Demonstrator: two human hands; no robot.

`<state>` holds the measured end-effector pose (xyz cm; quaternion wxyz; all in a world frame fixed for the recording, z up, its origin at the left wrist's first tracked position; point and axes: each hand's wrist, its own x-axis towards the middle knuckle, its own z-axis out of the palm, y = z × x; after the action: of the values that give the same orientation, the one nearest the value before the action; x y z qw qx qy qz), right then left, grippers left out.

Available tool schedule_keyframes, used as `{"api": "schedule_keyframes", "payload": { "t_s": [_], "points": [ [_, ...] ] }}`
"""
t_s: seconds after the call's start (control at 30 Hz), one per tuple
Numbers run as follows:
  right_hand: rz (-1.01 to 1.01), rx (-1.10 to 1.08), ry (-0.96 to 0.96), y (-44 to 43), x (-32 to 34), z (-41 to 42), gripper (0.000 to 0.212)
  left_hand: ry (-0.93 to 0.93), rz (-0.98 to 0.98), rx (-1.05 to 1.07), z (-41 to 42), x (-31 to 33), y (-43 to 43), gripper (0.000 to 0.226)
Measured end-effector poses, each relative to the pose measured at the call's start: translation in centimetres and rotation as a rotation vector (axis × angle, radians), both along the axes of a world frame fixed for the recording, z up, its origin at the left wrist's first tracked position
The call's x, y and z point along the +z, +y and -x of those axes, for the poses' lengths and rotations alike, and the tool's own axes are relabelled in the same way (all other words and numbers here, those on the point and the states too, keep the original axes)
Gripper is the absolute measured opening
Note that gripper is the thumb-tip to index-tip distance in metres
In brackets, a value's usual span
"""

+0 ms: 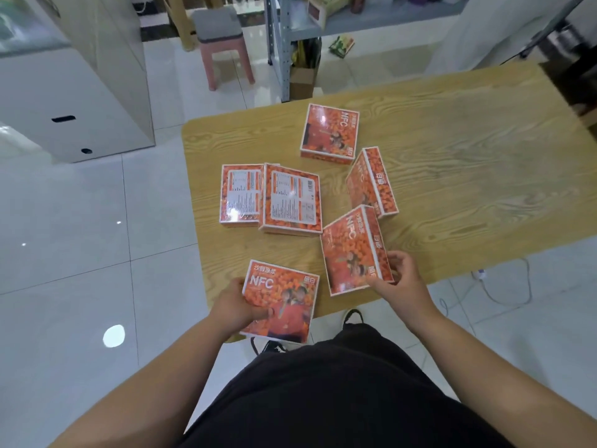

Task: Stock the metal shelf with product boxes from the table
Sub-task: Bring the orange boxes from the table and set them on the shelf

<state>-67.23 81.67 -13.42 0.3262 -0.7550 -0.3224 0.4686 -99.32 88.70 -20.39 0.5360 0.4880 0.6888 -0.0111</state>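
Closed on the near box (279, 305), at the lower centre of the frame, the left grip (237, 307) has its thumb laid across the printed front, while its fingers are hidden under the left edge. The right grip (400, 279) is curled round the lower right corner of the second box (353, 250), just right of centre, which is held at a tilt over the desk (452, 140).

The metal shelf (371, 19) is seen at the top of the frame. An orange-and-white carton (316, 11) and a yellow-green bag (337, 6) (only partly in view) are seen on its grey board. Below it a brown cardboard carton (302, 80) is stood on the floor tiles; its contents cannot be made out.

Six product boxes are counted, all flat, orange, white-edged and wrapped in glossy film, with "NFC" printed in white on the fronts. The near box is held partly out over the desk's near edge. Up and left of the second box, two lie label side up, the right label-up box (292, 200) overlapping the left label-up box (240, 195). The propped box (371, 184) is stood on edge just above the second box. The far box (329, 134) lies face up, well apart from both grips and nearest the shelf.
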Motion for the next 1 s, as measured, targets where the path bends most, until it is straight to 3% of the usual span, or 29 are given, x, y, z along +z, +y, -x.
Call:
{"api": "schedule_keyframes", "payload": {
  "t_s": [0.07, 0.2, 0.33, 0.47, 0.53, 0.57, 0.67, 0.7, 0.9, 1.0],
  "points": [
    [-0.019, -0.027, 0.082, 0.2, -0.2, -1.1, 0.05, -0.146, 0.07, 0.104, 0.3, 0.4, -0.1, 0.057],
    [-0.037, -0.08, 0.26, 1.8, -0.7, -3.6, 0.041, -0.326, 0.128, 0.294, 1.5, 1.3, -0.6, 0.058],
    [-0.019, -0.071, 0.445, 3.9, -1.5, -6.0, 0.035, -0.373, 0.117, 0.482, 1.4, 3.0, -3.1, 0.054],
    [0.019, 0.064, 0.459, 4.6, -2.4, -7.3, 0.02, -0.319, 0.013, 0.638, -1.0, 5.0, -7.2, 0.021],
    [0.035, 0.137, 0.465, 4.8, -2.8, -7.6, 0.008, -0.293, -0.027, 0.757, -2.0, 5.4, -9.5, 0.02],
    [0.052, 0.177, 0.468, 5.0, -2.9, -7.6, 0.011, -0.283, -0.029, 0.818, -2.6, 5.5, -10.6, 0.025],
    [0.109, 0.28, 0.453, 5.6, -2.9, -7.1, 0.067, -0.27, -0.025, 0.962, -4.4, 6.2, -14.2, 0.036],
    [0.119, 0.321, 0.445, 5.8, -3.0, -6.7, 0.076, -0.274, -0.034, 0.997, -4.8, 6.2, -15.4, 0.034],
    [0.14, 0.636, 0.315, 5.7, -2.0, -1.0, 0.062, -0.322, -0.113, 1.28, -6.9, 8.1, -22.8, 0.033],
    [0.138, 0.787, 0.282, 5.0, -0.9, 3.4, 0.05, -0.333, -0.169, 1.401, -6.3, 8.9, -26.9, 0.019]
  ]
}}
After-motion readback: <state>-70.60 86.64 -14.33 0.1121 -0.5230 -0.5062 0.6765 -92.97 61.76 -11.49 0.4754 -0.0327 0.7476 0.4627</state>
